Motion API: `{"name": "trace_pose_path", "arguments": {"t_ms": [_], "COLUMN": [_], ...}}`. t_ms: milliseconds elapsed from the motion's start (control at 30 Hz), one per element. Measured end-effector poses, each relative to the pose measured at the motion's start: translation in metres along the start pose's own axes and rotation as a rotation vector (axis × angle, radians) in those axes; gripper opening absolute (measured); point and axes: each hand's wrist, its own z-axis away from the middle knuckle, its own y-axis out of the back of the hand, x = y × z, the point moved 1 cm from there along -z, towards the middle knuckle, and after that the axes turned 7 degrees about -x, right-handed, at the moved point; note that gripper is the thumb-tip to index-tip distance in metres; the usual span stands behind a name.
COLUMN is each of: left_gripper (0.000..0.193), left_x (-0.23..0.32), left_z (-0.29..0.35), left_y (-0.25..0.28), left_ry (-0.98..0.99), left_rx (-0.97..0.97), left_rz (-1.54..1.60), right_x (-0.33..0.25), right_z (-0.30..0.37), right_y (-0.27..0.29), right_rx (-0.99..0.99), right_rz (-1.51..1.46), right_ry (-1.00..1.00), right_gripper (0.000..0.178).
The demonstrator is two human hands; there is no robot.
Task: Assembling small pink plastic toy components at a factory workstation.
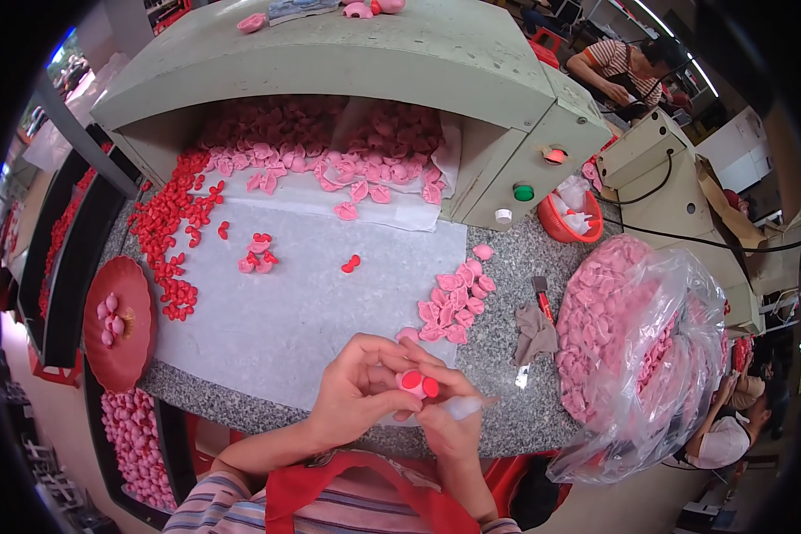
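Observation:
Close in front of me, both hands meet around a small pink piece with two round red faces (417,384). My left hand (351,396) is closed, with thumb and fingers pinching it. My right hand (452,423) is closed too, its fingers against the piece's right side. A whitish translucent squeeze bottle (462,408) with a thin tip pointing right is tucked in that hand. To the right of the sheet lies a heap of hollow pink shell pieces (454,303). Small red double-lobed pieces (351,263) and a cluster of pink-and-red ones (258,255) rest on the white sheet (303,311).
A grey-green machine (329,62) holds more pink shells. Red pieces (173,231) are piled at left beside a red dish (98,356) and a crate of pink pieces (138,436). At right are a cloth (535,334), a red basket (556,222) and a full plastic bag (623,329).

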Motion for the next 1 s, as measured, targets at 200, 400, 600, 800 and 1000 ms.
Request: {"name": "trace_pose_path", "arguments": {"t_ms": [200, 400, 600, 800, 1000], "left_gripper": [0.035, 0.029, 0.025, 0.023, 0.028], "left_x": [-0.003, 0.000, 0.000, -0.002, -0.004], "left_z": [-0.004, -0.001, -0.001, 0.001, 0.002], "left_y": [0.004, 0.004, 0.001, 0.001, 0.002], "left_ry": [-0.032, -0.057, -0.067, -0.074, -0.081], "left_rx": [-0.139, -0.121, -0.077, -0.039, -0.086], "left_rz": [-0.149, -0.205, -0.190, -0.195, -0.183], "right_x": [0.018, 0.019, 0.017, 0.017, 0.017], "right_z": [0.002, 0.002, 0.001, 0.002, 0.003], "right_y": [0.021, 0.015, 0.015, 0.016, 0.016], "right_rx": [0.042, 0.011, 0.012, 0.016, 0.023], "right_rz": [-0.169, -0.120, -0.102, -0.127, -0.098], "right_ry": [0.076, 0.095, 0.118, 0.098, 0.115], "right_gripper": [0.034, 0.032, 0.032, 0.029, 0.029]}}
